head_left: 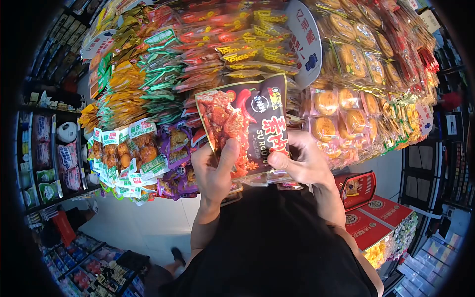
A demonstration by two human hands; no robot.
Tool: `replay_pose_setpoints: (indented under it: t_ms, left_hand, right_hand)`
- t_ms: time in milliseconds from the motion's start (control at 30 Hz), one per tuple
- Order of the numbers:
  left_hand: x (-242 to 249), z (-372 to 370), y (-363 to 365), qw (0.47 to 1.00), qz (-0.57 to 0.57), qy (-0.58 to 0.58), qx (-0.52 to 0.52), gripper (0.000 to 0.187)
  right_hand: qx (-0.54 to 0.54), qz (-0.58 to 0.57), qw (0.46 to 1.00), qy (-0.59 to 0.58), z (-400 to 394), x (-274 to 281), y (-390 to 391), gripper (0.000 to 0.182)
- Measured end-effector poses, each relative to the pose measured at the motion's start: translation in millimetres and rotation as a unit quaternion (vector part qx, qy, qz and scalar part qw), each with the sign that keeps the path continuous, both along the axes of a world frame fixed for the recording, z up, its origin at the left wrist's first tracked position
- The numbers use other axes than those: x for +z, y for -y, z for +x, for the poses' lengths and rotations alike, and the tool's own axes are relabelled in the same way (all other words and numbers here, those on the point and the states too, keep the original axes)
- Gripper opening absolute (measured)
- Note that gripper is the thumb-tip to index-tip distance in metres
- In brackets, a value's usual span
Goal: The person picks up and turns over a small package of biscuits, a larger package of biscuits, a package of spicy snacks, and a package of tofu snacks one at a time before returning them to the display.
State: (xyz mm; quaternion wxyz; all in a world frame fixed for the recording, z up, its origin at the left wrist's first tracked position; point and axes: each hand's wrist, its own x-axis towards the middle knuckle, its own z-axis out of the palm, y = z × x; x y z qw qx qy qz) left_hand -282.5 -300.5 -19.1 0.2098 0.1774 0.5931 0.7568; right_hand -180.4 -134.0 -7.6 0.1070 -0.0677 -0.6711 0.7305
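Note:
A dark snack packet [242,119] with red chilli pictures and the letters "SU ROU" is held up in front of my chest, tilted slightly. My left hand [215,168] grips its lower left edge, thumb on the front. On the lower right edge my right hand [304,161] pinches it the same way, thumb pressed on the front; the fingers of both hands are mostly hidden behind. Just beyond the packet are rows of red and yellow spicy snack packets [237,44]. Purple packets [177,143] lie to the left of my left hand, and wrapped round cakes [341,116] to the right of my right hand.
White-and-green "Chongqing" packets [131,153] fill the display's near left corner. A red basket [358,190] stands at right beside red cartons [378,220]. Shelves [54,153] line the left side. A person's shoe [177,255] shows on the floor [143,222] below.

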Motion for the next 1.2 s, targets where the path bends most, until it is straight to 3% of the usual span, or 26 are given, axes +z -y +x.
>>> replay_pose_setpoints:
  t_ms: [100, 233, 400, 467, 600, 667, 867, 1000, 1100, 1167, 1200]
  left_hand:
    - [4, -2, 0, 0.999, -0.010, 0.023, -0.028, 0.020]
    - [11, -5, -1, 0.987, -0.022, 0.088, -0.130, 0.029]
    - [9, -6, -3, 0.982, -0.016, 0.109, -0.152, 0.034]
    - [11, -6, -5, 0.985, 0.009, 0.109, -0.135, 0.035]
    - [19, -2, -9, 0.986, 0.027, 0.137, -0.093, 0.037]
    - [15, -2, -8, 0.985, 0.000, 0.147, -0.085, 0.035]
    - [14, 1, -9, 0.988, -0.016, 0.131, -0.082, 0.028]
    - [4, -2, -8, 0.982, -0.019, 0.138, -0.125, 0.033]
    - [1, -4, -17, 0.990, 0.056, 0.100, -0.082, 0.049]
    - [11, -6, -25, 0.986, 0.139, 0.022, 0.085, 0.067]
    - [13, -10, -24, 0.986, 0.139, 0.022, 0.085, 0.067]
  right_hand:
    - [-0.019, 0.009, 0.997, 0.080, 0, 5, -1, 0.030]
    - [-0.107, -0.035, 0.991, 0.074, -3, 5, 6, 0.027]
    - [-0.102, -0.038, 0.991, 0.076, -2, 1, 5, 0.027]
    - [-0.098, -0.148, 0.984, 0.032, -2, -8, 6, 0.027]
    - [-0.071, -0.238, 0.968, 0.032, -3, -5, 8, 0.027]
    - [-0.053, -0.180, 0.977, 0.100, 0, -7, 5, 0.026]
    - [-0.067, -0.024, 0.993, 0.097, 0, 5, 3, 0.024]
    - [-0.084, 0.029, 0.991, 0.096, 3, 11, -4, 0.022]
    - [-0.070, 0.101, 0.982, 0.143, 8, 26, -14, 0.023]
    - [-0.059, 0.212, 0.974, 0.053, 8, 27, -18, 0.024]
    - [-0.056, 0.273, 0.960, -0.015, 5, 25, -22, 0.025]
